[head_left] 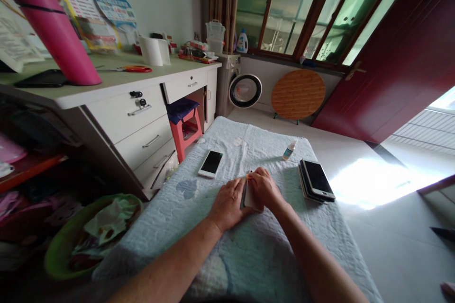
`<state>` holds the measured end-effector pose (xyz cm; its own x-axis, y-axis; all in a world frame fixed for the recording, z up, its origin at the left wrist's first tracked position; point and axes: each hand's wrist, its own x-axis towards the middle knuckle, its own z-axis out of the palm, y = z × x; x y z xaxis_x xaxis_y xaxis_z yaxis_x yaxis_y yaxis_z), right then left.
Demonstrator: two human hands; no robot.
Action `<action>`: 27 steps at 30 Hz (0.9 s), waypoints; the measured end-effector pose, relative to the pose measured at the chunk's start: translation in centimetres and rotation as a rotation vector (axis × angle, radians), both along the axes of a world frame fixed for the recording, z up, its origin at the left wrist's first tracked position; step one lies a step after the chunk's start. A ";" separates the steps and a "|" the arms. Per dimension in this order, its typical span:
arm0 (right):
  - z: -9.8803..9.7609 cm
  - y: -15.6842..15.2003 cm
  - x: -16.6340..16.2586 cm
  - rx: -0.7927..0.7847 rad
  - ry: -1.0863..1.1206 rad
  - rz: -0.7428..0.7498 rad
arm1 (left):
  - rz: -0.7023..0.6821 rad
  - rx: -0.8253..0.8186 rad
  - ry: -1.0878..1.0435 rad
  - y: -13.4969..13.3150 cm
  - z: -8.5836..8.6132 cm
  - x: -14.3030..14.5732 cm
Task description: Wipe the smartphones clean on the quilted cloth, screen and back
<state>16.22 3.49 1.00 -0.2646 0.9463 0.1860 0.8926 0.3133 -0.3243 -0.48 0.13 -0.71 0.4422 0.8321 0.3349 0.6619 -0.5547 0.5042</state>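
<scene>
Nearest, two bare forearms reach over a pale blue cloth, with a green basin of crumpled fabric low to the left. A slim phone, its pinkish side up, lies on the cloth between the hands. The left hand clasps it along the left edge, thumb across its near end. The right hand bends its fingers over the far end, where a small orange bit shows at the fingertips; whether they pinch it I cannot tell. To the right, a silver phone rests on a dark slab near the cloth's edge; a white phone lies to the left, and a small bottle stands beyond the hands. Past the cloth on the left, a desk carries a pink flask, scissors and a white roll, with a red stool tucked at it. Farthest are a washer, its round door ajar, a round wooden board and the window.
</scene>
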 end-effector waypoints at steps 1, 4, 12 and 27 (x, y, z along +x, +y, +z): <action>0.1 0.6 0.1 0.000 -0.019 -0.009 | 0.004 -0.001 0.010 0.0 0.0 0.0; 0.4 1.9 0.1 -0.007 -0.088 0.009 | -0.031 -0.024 0.048 0.0 0.3 0.0; 0.7 4.2 0.0 -0.061 -0.181 0.049 | -0.082 -0.063 0.101 -0.2 1.1 -0.1; 0.4 2.4 3.0 -0.027 -0.176 -0.149 | -0.068 -0.060 0.080 -0.4 1.4 0.0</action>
<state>19.27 5.84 1.40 -0.1473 0.9814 0.1233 0.9720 0.1667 -0.1655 -0.46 -0.30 0.74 0.5213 0.8170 0.2465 0.6636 -0.5697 0.4848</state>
